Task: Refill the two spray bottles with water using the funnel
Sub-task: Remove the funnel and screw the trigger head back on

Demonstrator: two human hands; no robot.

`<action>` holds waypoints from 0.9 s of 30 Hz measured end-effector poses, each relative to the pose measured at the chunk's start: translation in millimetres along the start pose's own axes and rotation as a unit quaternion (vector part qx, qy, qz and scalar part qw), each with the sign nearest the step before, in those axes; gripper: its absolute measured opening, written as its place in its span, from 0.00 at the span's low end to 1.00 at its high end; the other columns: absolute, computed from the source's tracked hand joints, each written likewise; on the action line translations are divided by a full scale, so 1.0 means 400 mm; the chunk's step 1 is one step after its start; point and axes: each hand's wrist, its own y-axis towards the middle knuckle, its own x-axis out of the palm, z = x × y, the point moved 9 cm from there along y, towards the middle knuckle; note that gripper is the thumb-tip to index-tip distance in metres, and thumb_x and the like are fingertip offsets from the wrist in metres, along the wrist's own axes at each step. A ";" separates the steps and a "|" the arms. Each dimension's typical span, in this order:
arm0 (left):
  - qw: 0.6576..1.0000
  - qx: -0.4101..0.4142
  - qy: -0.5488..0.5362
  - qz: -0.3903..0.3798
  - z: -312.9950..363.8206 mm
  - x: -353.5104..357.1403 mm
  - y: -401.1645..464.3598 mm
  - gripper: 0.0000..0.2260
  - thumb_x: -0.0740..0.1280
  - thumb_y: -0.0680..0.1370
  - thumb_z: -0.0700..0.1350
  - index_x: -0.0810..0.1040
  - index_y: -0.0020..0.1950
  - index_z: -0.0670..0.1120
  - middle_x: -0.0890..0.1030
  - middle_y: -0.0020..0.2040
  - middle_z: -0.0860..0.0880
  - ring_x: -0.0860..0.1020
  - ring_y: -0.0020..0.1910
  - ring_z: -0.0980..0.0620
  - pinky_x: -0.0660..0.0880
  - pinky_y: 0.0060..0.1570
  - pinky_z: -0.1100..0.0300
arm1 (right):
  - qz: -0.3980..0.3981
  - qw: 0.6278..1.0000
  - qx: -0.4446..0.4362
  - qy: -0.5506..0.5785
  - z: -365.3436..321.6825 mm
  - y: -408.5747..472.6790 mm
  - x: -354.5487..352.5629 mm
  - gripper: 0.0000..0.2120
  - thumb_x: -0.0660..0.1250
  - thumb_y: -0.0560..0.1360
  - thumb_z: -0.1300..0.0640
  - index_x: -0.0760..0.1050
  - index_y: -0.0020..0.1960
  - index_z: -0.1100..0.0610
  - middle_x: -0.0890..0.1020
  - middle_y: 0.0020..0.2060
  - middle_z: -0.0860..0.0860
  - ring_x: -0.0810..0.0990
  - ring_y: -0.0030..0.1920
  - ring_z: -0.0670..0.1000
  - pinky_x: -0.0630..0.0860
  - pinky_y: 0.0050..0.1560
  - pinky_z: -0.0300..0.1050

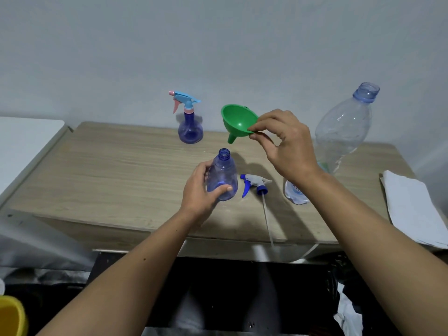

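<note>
Open spray bottle: blue-tinted, cap off, neck up, standing on the worktop near its front edge, middle. Looks empty, can't tell for sure. Left hand wraps its body, thumb across the front low down, fingers behind; grip closed on it.

Funnel: green, in the air above and just right of that bottle's neck, tilted, spout pointing down-left toward the opening but apart from it. Right hand pinches the funnel's rim between thumb and forefinger; other fingers loosely curled.

Trigger head: white and blue, lying on the worktop just right of the open bottle, its dip tube running toward the front edge and past it.

Second spray bottle: behind the open bottle, near the wall, upright, light-blue and pink trigger still screwed on.

Large clear water bottle: right of the open bottle, behind the right forearm, uncapped, leaning. Water level not readable.

White folded paper: far right of the open bottle, at the worktop's right end.

Yellow container: well below-left of the open bottle, off the worktop, only partly in view.
</note>
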 end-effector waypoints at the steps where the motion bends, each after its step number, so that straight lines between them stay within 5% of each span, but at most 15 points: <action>1: 1.000 0.001 0.001 0.000 -0.001 0.001 0.000 0.31 0.83 0.71 0.49 0.74 0.70 0.58 0.81 0.63 0.60 0.80 0.62 0.58 0.81 0.63 0.50 | 0.013 1.000 0.014 0.004 0.015 -0.001 -0.004 0.04 0.75 0.78 0.60 0.87 0.52 0.58 0.85 0.47 0.52 0.82 0.47 0.54 0.76 0.51 0.42; 7: 1.000 0.004 -0.004 0.009 -0.015 0.001 0.003 0.31 0.84 0.70 0.46 0.76 0.70 0.56 0.81 0.64 0.59 0.81 0.62 0.59 0.79 0.63 0.56 | 0.043 0.985 0.163 0.039 0.138 -0.060 0.053 0.05 0.74 0.77 0.63 0.87 0.51 0.58 0.83 0.44 0.50 0.80 0.41 0.45 0.80 0.48 0.43; 15: 1.000 0.005 -0.010 0.005 -0.027 -0.001 0.007 0.31 0.84 0.70 0.44 0.76 0.70 0.55 0.82 0.63 0.59 0.81 0.60 0.61 0.77 0.61 0.61 | 0.010 0.958 0.285 0.032 0.239 -0.176 0.190 0.06 0.74 0.76 0.64 0.88 0.51 0.56 0.86 0.45 0.49 0.84 0.44 0.51 0.82 0.51 0.53; 21: 1.000 0.012 -0.008 0.007 -0.030 -0.002 0.011 0.32 0.85 0.70 0.46 0.76 0.71 0.54 0.81 0.64 0.58 0.80 0.61 0.59 0.77 0.61 0.61 | -0.029 0.952 0.306 0.006 0.274 -0.215 0.229 0.07 0.72 0.77 0.66 0.88 0.51 0.58 0.86 0.47 0.51 0.82 0.47 0.49 0.79 0.52 0.44; 27: 1.000 0.015 -0.006 0.003 -0.035 0.000 0.011 0.33 0.85 0.70 0.47 0.75 0.72 0.52 0.81 0.65 0.56 0.80 0.62 0.58 0.74 0.57 0.72 | -0.036 0.939 0.343 0.005 0.301 -0.246 0.244 0.08 0.71 0.78 0.66 0.87 0.54 0.59 0.87 0.50 0.53 0.80 0.49 0.47 0.77 0.55 0.40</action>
